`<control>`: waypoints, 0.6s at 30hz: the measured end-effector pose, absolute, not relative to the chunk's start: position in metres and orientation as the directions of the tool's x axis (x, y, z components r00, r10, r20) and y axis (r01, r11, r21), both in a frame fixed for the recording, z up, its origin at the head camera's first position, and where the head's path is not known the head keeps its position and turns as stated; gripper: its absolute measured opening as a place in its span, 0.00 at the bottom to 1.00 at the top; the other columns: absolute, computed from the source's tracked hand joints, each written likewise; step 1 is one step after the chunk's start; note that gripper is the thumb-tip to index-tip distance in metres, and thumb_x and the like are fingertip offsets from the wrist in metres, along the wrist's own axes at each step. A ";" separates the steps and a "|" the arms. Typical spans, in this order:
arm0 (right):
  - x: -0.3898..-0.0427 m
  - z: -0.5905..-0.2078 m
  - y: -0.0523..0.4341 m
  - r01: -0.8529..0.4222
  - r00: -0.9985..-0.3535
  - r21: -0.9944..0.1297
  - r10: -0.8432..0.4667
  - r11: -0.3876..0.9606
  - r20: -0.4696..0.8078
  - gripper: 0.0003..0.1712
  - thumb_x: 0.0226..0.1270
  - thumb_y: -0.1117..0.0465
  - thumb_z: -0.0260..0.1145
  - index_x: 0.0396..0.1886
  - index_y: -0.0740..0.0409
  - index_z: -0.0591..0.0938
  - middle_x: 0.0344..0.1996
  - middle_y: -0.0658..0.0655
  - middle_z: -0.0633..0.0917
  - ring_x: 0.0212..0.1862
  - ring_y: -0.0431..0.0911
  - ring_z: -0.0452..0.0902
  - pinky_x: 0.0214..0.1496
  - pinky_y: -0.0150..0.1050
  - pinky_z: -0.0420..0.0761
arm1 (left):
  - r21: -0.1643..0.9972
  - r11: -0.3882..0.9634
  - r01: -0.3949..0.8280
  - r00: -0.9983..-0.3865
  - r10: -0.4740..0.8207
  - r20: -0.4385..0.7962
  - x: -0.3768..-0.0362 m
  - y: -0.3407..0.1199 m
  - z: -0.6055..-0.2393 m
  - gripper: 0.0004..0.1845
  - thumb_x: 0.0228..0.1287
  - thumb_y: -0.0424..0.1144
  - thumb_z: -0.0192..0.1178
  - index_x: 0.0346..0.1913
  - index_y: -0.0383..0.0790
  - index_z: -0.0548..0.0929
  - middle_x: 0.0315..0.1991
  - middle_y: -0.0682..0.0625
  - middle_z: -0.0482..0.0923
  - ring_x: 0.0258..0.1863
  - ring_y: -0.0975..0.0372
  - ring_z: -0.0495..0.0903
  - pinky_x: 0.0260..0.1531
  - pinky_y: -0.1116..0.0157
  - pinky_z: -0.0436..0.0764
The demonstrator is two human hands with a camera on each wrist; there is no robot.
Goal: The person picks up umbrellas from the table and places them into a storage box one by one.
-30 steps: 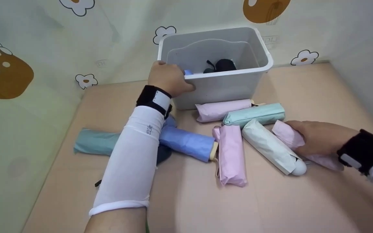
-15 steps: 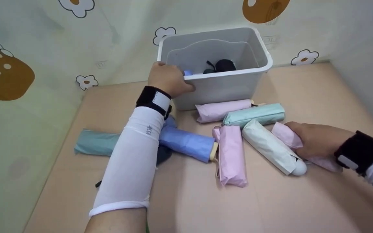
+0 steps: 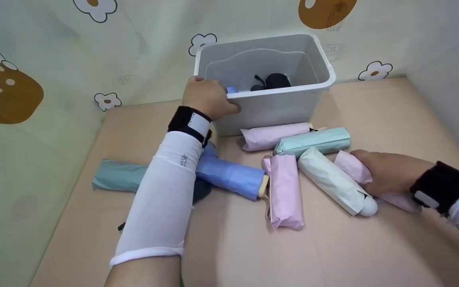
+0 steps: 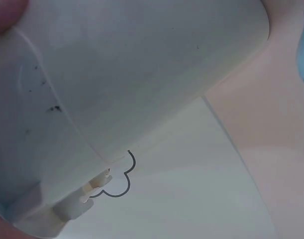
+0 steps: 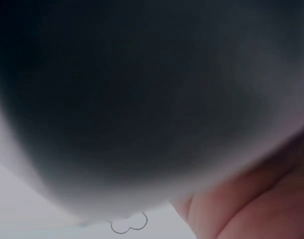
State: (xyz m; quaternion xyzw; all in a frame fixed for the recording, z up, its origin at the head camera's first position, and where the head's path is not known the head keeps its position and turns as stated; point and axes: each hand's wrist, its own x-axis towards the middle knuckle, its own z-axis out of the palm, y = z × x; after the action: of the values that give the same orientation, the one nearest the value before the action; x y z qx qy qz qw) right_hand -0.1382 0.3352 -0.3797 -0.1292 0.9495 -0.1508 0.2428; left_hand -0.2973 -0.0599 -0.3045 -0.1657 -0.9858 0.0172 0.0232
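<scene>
My left hand [image 3: 209,99] grips the near left rim of a grey-white plastic bin [image 3: 269,107], thumb on the outer wall. In the left wrist view the bin's side wall [image 4: 142,74] fills much of the picture. At the right, my right hand [image 3: 393,171] holds a folded pink umbrella [image 3: 353,166] around its middle; both ends show past the hand. A dark blurred shape covers most of the right wrist view, above part of the hand [image 5: 261,204]. Beside that umbrella lies a pale mint folded umbrella [image 3: 331,179] with a rounded grey handle.
Inside the bin are a black rolled item [image 3: 277,80] and something blue [image 3: 231,89]. More folded umbrellas lie on the table: pink [image 3: 285,191], lilac [image 3: 273,134], turquoise [image 3: 315,141], blue [image 3: 229,175] and teal [image 3: 120,175]. A patterned curtain [image 3: 153,52] hangs behind.
My right hand has shifted very slightly toward me with the pink umbrella. My left hand and the bin have stayed in place.
</scene>
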 end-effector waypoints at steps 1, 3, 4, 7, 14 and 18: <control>-0.138 -0.380 0.336 -0.179 -0.848 -0.350 -0.325 0.919 -0.419 0.43 0.55 0.58 0.76 0.71 0.50 0.70 0.48 0.51 0.85 0.46 0.48 0.80 0.49 0.46 0.78 | -0.042 0.945 0.325 -0.944 0.327 0.039 -0.297 -0.060 -0.305 0.24 0.58 0.64 0.62 0.22 0.47 0.78 0.22 0.53 0.80 0.38 0.55 0.85 0.77 0.48 0.63; -0.138 -0.380 0.336 -0.191 -0.849 -0.351 -0.334 0.917 -0.411 0.43 0.55 0.59 0.76 0.71 0.51 0.70 0.48 0.51 0.85 0.46 0.48 0.80 0.49 0.46 0.78 | -0.040 0.945 0.324 -0.945 0.325 0.036 -0.297 -0.060 -0.305 0.24 0.58 0.64 0.62 0.22 0.47 0.79 0.23 0.53 0.81 0.38 0.55 0.85 0.77 0.49 0.63; -0.138 -0.380 0.336 -0.197 -0.851 -0.348 -0.336 0.917 -0.404 0.43 0.55 0.59 0.76 0.71 0.51 0.70 0.48 0.51 0.85 0.46 0.47 0.80 0.49 0.46 0.78 | -0.039 0.946 0.323 -0.945 0.324 0.035 -0.297 -0.059 -0.305 0.24 0.58 0.64 0.62 0.22 0.47 0.80 0.23 0.53 0.81 0.38 0.55 0.85 0.77 0.49 0.63; -0.137 -0.377 0.336 -0.194 -0.861 -0.347 -0.329 0.918 -0.388 0.42 0.55 0.59 0.77 0.70 0.50 0.71 0.46 0.51 0.85 0.45 0.47 0.80 0.48 0.45 0.79 | -0.032 0.947 0.321 -0.946 0.322 0.034 -0.297 -0.059 -0.305 0.24 0.58 0.64 0.62 0.23 0.46 0.81 0.24 0.52 0.83 0.39 0.55 0.85 0.77 0.49 0.63; -0.140 -0.358 0.333 -0.206 -0.903 -0.376 -0.323 0.903 -0.282 0.42 0.56 0.61 0.77 0.70 0.52 0.71 0.47 0.54 0.85 0.43 0.47 0.80 0.46 0.45 0.81 | -0.033 0.949 0.314 -0.949 0.315 0.026 -0.297 -0.059 -0.305 0.24 0.58 0.65 0.63 0.25 0.46 0.82 0.25 0.52 0.84 0.39 0.55 0.85 0.78 0.49 0.62; -0.146 -0.341 0.331 -0.254 -0.919 -0.391 -0.347 0.885 -0.189 0.40 0.58 0.62 0.77 0.70 0.56 0.72 0.48 0.55 0.86 0.43 0.47 0.80 0.46 0.43 0.81 | -0.035 0.948 0.315 -0.949 0.316 0.020 -0.297 -0.059 -0.304 0.24 0.58 0.64 0.62 0.26 0.45 0.83 0.26 0.52 0.84 0.41 0.55 0.85 0.77 0.49 0.62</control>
State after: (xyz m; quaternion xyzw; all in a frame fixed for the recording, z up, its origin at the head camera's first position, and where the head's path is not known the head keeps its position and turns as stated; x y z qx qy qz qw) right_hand -0.1464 0.3311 -0.3408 -0.1563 0.9623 -0.1822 0.1278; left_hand -0.2971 -0.0590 -0.3040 -0.1598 -0.9870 0.0156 0.0128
